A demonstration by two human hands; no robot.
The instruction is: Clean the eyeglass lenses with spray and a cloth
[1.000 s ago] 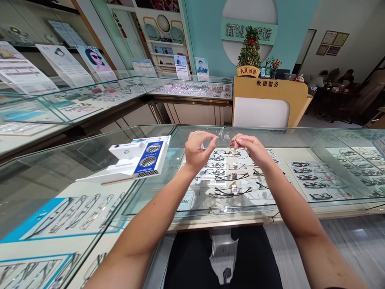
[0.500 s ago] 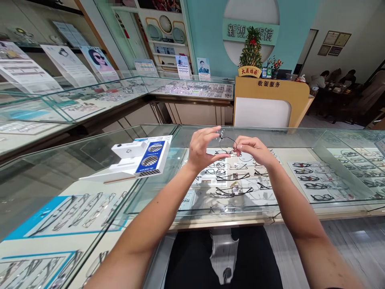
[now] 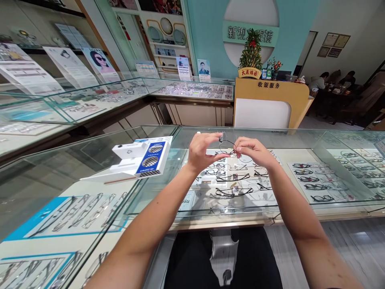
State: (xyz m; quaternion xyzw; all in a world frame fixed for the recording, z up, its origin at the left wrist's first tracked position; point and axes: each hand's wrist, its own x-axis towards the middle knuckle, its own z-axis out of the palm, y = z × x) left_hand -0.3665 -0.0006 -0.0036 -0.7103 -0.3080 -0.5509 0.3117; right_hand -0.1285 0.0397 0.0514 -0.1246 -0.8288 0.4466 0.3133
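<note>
A thin dark-rimmed pair of glasses (image 3: 227, 147) is held up above the glass display counter (image 3: 192, 218). My left hand (image 3: 202, 150) has its thumb and fingers around the left side of the frame, the thumb below and the fingertips above. My right hand (image 3: 252, 149) pinches the right side of the rim between thumb and forefinger. Beneath the counter's glass lie rows of spectacles (image 3: 233, 176). Fine parts of the glasses near the fingertips are too small to make out.
An open white and blue box (image 3: 153, 158) stands on the counter to the left. More framed glasses (image 3: 314, 186) are in the case at right. Behind are other glass showcases (image 3: 192, 89) and a yellow cashier desk (image 3: 300, 94). People (image 3: 319, 81) sit far back right.
The fingers of my left hand have lowered slightly at the top of the glasses, and the frame has tilted a little. My right hand has barely moved.
</note>
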